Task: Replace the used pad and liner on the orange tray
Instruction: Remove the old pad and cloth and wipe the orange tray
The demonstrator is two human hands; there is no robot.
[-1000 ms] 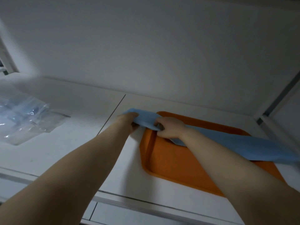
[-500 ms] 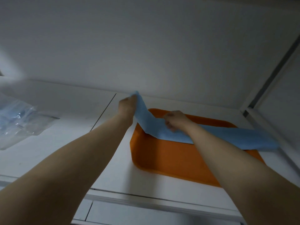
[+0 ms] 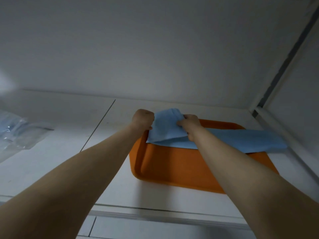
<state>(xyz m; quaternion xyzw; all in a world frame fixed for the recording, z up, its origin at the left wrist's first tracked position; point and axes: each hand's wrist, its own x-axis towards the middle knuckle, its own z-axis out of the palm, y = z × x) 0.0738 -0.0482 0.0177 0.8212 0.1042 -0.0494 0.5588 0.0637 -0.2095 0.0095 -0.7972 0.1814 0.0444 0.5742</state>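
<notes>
White countertop (image 3: 72, 149) carries the orange rectangular plastic tray (image 3: 172, 166) near its front edge. The folded light-blue paper liner (image 3: 241, 140) lies across the tray's far half and overhangs the right rim. The left hand (image 3: 143, 119) is clenched on the liner's left end; the right hand (image 3: 189, 125) pinches the adjacent fold. Half a second ago the section between them was a narrow strip; it is now a wider panel. Unfolding appears under way, with the tray floor mostly uncovered.
</notes>
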